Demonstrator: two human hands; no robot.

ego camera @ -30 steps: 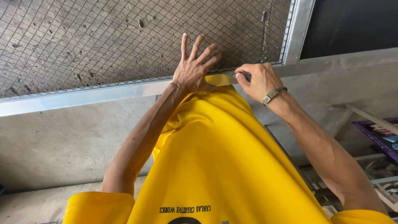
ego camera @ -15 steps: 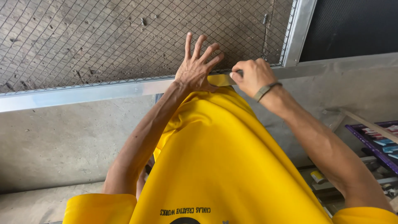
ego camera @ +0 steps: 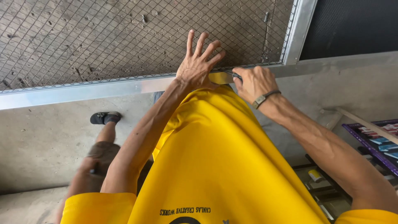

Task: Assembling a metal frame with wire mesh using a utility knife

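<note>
A wire mesh screen [ego camera: 103, 41] in an aluminium frame [ego camera: 83, 92] lies on a grey surface. My left hand [ego camera: 198, 62] presses flat on the mesh at the frame's lower rail, fingers spread. Just to its right, my right hand [ego camera: 253, 82] is closed around a small dark tool [ego camera: 236, 76] whose tip meets the rail. A wristband sits on my right wrist. My yellow shirt [ego camera: 215, 166] fills the lower middle and hides what is under my arms.
The frame's right upright [ego camera: 299, 31] borders a black panel [ego camera: 352, 25]. My bent leg and black sandal [ego camera: 104, 118] show at the left. A rack with small colourful items [ego camera: 375, 141] and a yellow-capped object [ego camera: 316, 176] lie at the lower right.
My right hand has slid left along the rail toward my left hand. The view has tilted, bringing my leg and sandal into sight.
</note>
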